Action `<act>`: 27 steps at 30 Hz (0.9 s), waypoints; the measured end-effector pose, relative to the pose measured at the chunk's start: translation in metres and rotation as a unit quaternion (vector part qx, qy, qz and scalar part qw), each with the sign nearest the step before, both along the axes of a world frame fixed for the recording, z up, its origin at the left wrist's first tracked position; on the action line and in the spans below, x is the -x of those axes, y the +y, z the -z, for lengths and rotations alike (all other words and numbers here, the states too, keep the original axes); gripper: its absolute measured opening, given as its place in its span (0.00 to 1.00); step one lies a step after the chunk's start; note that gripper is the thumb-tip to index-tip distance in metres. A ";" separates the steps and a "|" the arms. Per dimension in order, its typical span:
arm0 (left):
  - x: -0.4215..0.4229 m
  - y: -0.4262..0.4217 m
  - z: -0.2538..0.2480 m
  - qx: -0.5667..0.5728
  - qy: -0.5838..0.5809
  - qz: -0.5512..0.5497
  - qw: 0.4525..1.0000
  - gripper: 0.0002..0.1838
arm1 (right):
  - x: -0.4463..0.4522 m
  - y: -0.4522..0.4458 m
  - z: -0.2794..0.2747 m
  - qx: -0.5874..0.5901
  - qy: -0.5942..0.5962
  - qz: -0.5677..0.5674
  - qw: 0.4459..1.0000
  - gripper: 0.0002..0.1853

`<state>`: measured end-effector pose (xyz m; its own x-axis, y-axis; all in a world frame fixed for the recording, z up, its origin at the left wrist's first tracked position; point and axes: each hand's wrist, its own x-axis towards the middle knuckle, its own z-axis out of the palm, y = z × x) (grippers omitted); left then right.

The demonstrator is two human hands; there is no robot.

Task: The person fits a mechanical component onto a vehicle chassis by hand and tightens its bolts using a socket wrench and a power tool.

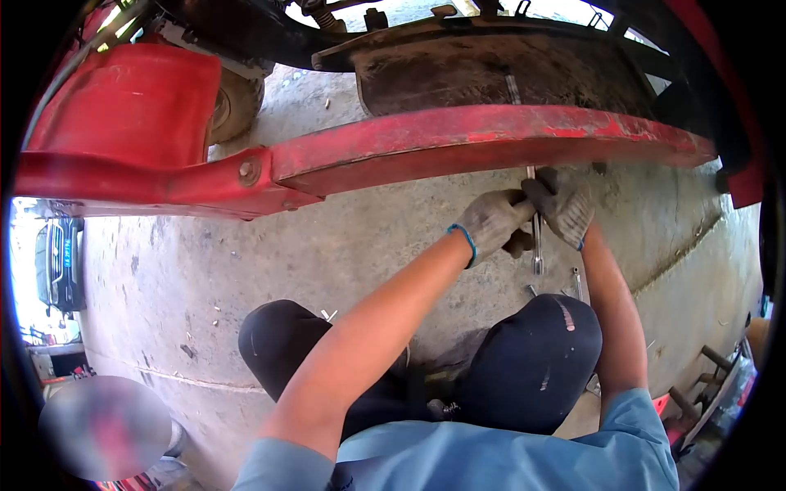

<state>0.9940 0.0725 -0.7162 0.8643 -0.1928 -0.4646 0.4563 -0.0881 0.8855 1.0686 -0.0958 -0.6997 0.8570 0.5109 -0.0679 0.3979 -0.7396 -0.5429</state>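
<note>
Both hands wear grey, dirt-stained work gloves with blue cuffs. My left hand [495,222] is closed round a long chrome wrench [537,244] from its left side. My right hand [565,206] closes on the same wrench from the right, slightly higher up, and its fingers meet those of the left. The wrench's lower end points toward my knees, and its upper part passes behind the red beam [458,143]. Above that beam a shiny rod [512,88] shows; whether it joins the wrench is hidden.
A dark, rusty metal panel [442,69] lies beyond the beam. At the left are a red fender [131,102] and a bolt [248,169]. Another wrench [578,282] rests on the concrete floor [205,270] near my right knee. Tools and parts crowd a rack [716,393] at the right.
</note>
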 end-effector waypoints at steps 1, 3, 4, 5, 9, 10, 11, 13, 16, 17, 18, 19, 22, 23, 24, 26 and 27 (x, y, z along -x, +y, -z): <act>-0.002 0.000 -0.003 0.071 -0.011 -0.037 0.997 0.22 | -0.008 0.007 0.003 -0.087 -0.019 -0.017 0.996 0.20; -0.013 0.007 -0.007 0.138 -0.052 -0.078 0.986 0.17 | -0.041 -0.008 0.044 -0.004 -0.203 -0.102 0.974 0.18; -0.018 0.011 -0.009 0.143 -0.058 -0.083 0.985 0.17 | -0.051 -0.007 0.044 0.075 -0.374 -0.176 0.907 0.18; -0.025 0.014 -0.012 0.110 -0.064 -0.070 0.989 0.16 | -0.058 0.000 0.027 0.126 -0.184 -0.161 0.961 0.17; -0.044 0.033 -0.002 -0.001 -0.150 -0.071 0.986 0.16 | -0.083 -0.006 0.063 0.020 -0.250 -0.114 0.961 0.21; -0.049 0.038 0.005 -0.098 -0.219 -0.085 0.967 0.17 | -0.084 -0.006 0.052 -0.001 -0.236 -0.096 0.967 0.23; -0.062 0.042 0.031 -0.093 -0.225 -0.087 0.966 0.17 | -0.082 -0.002 0.031 -0.103 -0.084 -0.133 0.982 0.26; -0.088 0.050 0.054 0.044 -0.318 -0.089 0.943 0.19 | -0.055 0.010 -0.009 -0.200 0.020 -0.064 0.978 0.20; -0.104 0.058 -0.019 -0.018 -0.199 -0.014 0.980 0.17 | -0.038 -0.038 -0.013 0.025 -0.074 -0.007 0.997 0.18; -0.107 0.063 -0.035 -0.071 -0.117 0.018 0.990 0.16 | -0.014 -0.028 -0.068 0.098 0.136 0.067 0.984 0.17; -0.115 0.068 -0.032 -0.062 -0.122 0.007 0.991 0.16 | 0.001 -0.038 -0.080 0.021 0.145 0.089 0.985 0.16; -0.126 0.073 -0.022 -0.181 -0.280 0.057 0.941 0.14 | 0.016 -0.049 -0.089 -0.056 0.156 0.111 0.980 0.15; -0.157 0.078 -0.011 -0.253 -0.397 0.075 0.879 0.13 | 0.031 -0.069 -0.135 -0.057 0.031 0.064 0.996 0.15; -0.160 0.080 -0.017 -0.264 -0.377 0.077 0.885 0.11 | 0.033 -0.067 -0.150 -0.088 0.003 0.116 0.989 0.14; -0.165 0.083 -0.018 -0.302 -0.400 0.072 0.862 0.06 | 0.032 -0.062 -0.162 -0.119 -0.031 0.136 0.983 0.14; -0.189 0.085 0.004 -0.338 -0.422 0.062 0.839 0.04 | 0.026 -0.052 -0.185 -0.178 -0.102 0.141 0.969 0.14; -0.208 0.084 0.027 -0.145 -0.324 -0.004 0.935 0.07 | 0.022 -0.043 -0.191 -0.205 -0.133 0.133 0.960 0.14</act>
